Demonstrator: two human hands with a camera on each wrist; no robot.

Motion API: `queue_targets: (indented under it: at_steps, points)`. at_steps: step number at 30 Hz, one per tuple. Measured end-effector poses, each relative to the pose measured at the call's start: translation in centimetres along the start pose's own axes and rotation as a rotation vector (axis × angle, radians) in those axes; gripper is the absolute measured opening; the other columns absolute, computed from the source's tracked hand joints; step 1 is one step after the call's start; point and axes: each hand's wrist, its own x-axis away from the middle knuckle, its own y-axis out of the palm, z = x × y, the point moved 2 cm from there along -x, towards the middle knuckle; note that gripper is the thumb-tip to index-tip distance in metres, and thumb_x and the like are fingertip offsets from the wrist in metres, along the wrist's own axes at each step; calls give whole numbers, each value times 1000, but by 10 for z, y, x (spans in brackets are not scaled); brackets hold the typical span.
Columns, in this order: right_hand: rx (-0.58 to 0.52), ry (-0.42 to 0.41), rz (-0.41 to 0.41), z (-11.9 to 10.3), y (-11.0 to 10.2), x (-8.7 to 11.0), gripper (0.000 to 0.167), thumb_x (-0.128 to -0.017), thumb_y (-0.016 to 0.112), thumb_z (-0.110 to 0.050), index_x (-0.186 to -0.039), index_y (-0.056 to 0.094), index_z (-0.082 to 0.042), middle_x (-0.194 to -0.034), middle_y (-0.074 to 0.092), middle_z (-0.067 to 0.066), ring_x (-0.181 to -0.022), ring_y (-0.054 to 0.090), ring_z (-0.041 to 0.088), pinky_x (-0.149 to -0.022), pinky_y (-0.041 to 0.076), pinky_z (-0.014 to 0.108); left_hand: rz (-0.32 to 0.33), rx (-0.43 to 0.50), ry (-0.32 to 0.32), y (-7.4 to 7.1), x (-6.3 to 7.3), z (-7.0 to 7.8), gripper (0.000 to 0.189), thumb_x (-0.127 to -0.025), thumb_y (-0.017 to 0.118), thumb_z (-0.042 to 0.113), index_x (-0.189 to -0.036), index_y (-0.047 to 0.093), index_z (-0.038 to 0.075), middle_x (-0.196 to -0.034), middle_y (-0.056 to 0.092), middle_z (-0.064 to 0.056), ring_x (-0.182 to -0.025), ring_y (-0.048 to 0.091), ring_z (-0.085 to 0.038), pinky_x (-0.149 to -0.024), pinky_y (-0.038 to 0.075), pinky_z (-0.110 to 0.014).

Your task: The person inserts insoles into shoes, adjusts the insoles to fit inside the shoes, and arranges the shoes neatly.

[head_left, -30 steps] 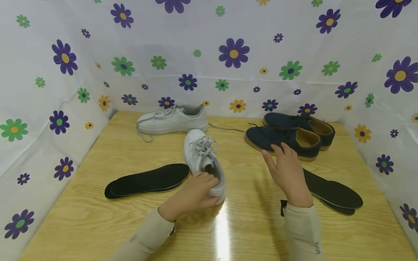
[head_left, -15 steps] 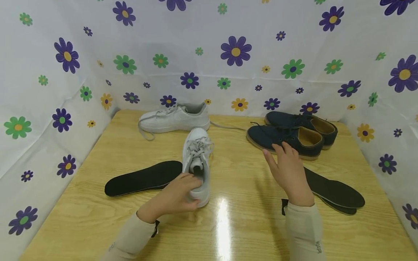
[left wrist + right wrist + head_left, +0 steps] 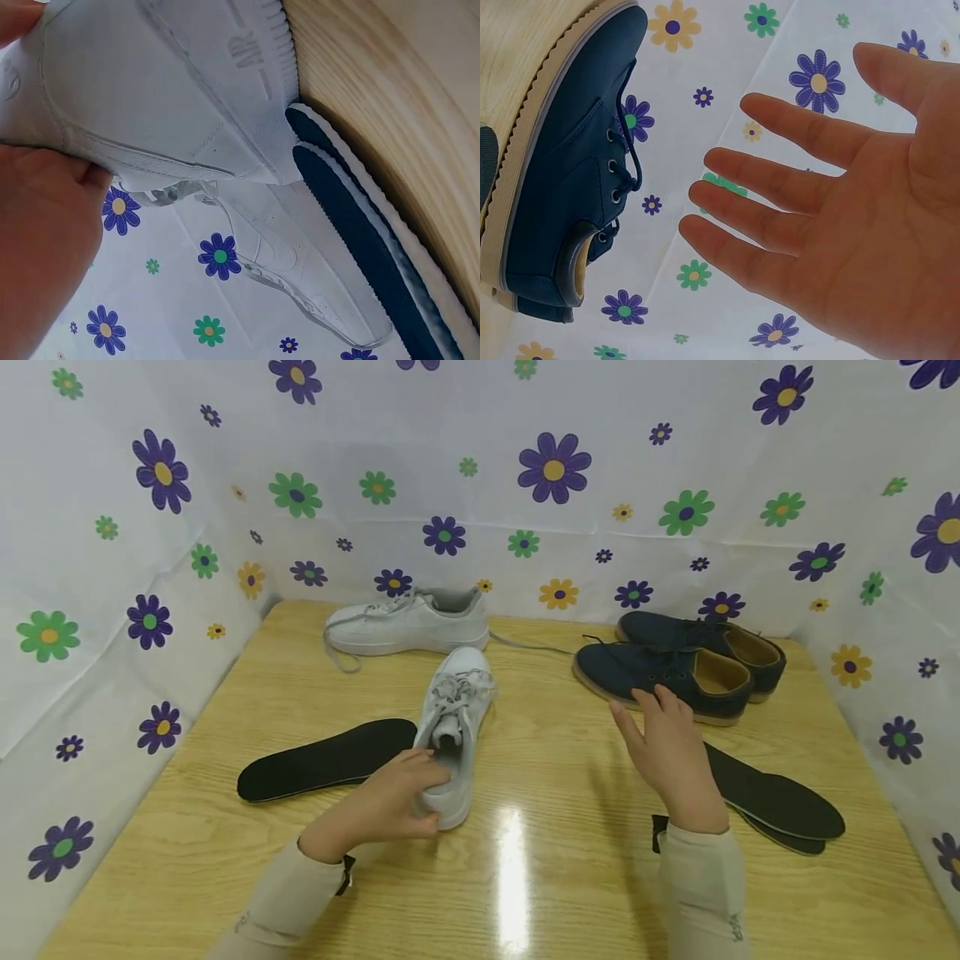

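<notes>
My left hand (image 3: 382,802) grips a white lace-up sneaker (image 3: 453,706) at the heel, fingers over the collar and thumb behind. Its toe points away from me. In the left wrist view, the sneaker's side panel (image 3: 150,90) fills the upper part, with the left hand (image 3: 45,240) at its collar edge. Left of this sneaker lie stacked black insoles (image 3: 322,760), their tips at its side. My right hand (image 3: 671,760) is held out with fingers spread, holding nothing. Navy lace-up shoes (image 3: 660,677) stand beyond it, and the right wrist view shows a navy shoe (image 3: 562,165) apart from its fingertips.
A second white sneaker (image 3: 405,625) stands sideways at the back left, a loose lace (image 3: 532,646) trailing right. Another pair of black insoles (image 3: 787,806) lies right of my right wrist. Flower-printed cloth (image 3: 465,460) encloses the wooden table (image 3: 555,877) at the back and sides.
My left hand has swung the gripped sneaker's heel to the left, so its toe now points slightly right instead of left. The right hand holds nearly the same pose.
</notes>
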Motion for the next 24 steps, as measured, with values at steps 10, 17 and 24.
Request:
queue_targets:
  at_steps: [10, 17, 24]
  points:
    - [3, 7, 2, 2, -1, 0, 62, -103, 38, -42, -140, 40, 8, -146, 26, 36, -133, 23, 55, -105, 20, 67, 8, 27, -14, -2, 5, -3, 28, -66, 70, 8, -78, 46, 15, -74, 39, 12, -71, 37, -7, -103, 37, -50]
    - [-1, 17, -6, 3, -1, 0, 65, -103, 36, -45, -141, 40, 7, -147, 25, 36, -133, 22, 54, -105, 20, 67, 37, 36, -2, -3, 8, -5, 32, -65, 69, 5, -74, 40, 16, -72, 33, 10, -69, 32, -6, -100, 39, -52]
    - [-3, 19, -13, 5, 0, 0, 65, -103, 35, -47, -141, 40, 6, -147, 25, 35, -133, 22, 54, -105, 18, 68, 55, 41, -5, -1, 8, -4, 34, -64, 67, 4, -72, 36, 17, -72, 27, 11, -68, 29, -5, -101, 39, -51]
